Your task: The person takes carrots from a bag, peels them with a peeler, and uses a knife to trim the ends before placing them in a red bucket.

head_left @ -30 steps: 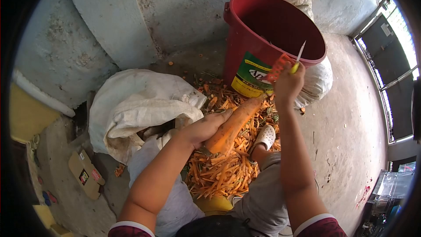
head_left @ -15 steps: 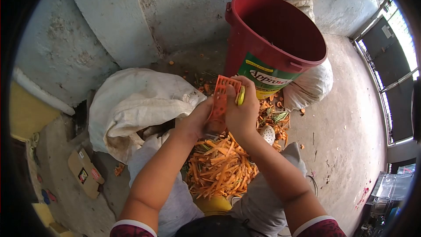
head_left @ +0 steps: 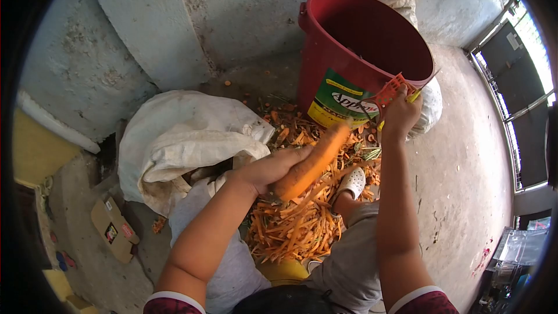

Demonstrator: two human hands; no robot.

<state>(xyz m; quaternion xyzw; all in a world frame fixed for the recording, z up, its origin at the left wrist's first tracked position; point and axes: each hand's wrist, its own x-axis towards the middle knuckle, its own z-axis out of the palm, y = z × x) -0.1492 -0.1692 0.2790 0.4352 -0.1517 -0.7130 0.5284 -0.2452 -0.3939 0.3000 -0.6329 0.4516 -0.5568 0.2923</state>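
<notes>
My left hand (head_left: pixel 273 171) is closed around the thick end of a large carrot (head_left: pixel 314 166), which points up and away from me. Long peeled strips hang below the carrot over a pile of carrot peelings (head_left: pixel 293 227) between my legs. Out to the right, by the rim of the red bin, my right hand (head_left: pixel 404 113) grips an orange perforated plastic peeler (head_left: pixel 388 90). A slim yellow-handled tool (head_left: pixel 413 96) is in the same hand, with a thin pointed end sticking out. Peeler and carrot are apart.
The tall dark red bin (head_left: pixel 311 52) stands ahead against the wall. A white woven sack (head_left: pixel 186 116) lies open at my left, and another sack (head_left: pixel 429 110) is behind the bin. Carrot scraps litter the floor. My white clog (head_left: pixel 353 181) shows beside the peelings.
My right hand has swung right and away from my left hand, carrying the peeler and yellow-handled tool. The carrot in my left hand is now plainly visible, tilted up to the right.
</notes>
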